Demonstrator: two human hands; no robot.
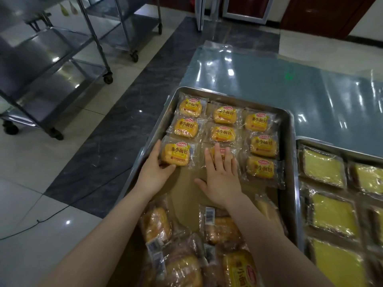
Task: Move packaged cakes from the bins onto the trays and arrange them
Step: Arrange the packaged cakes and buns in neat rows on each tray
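Golden-yellow cakes (182, 127) in clear wrap, each with a red logo and dark lettering on a yellow label. Silver tray (290, 141), tan paper (186, 183) lining it. On the right, paler lemon-yellow squares (322, 167) edged dark brown. White barcode labels (209, 214), striped black. The desk (269, 79) is glossy blue-grey. The floor (31, 162) is cream tile, crossed by a dark grey marbled band (124, 125).

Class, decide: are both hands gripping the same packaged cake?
No, the left hand grips the near-left cake while the right hand lies flat on the middle cake beside it.
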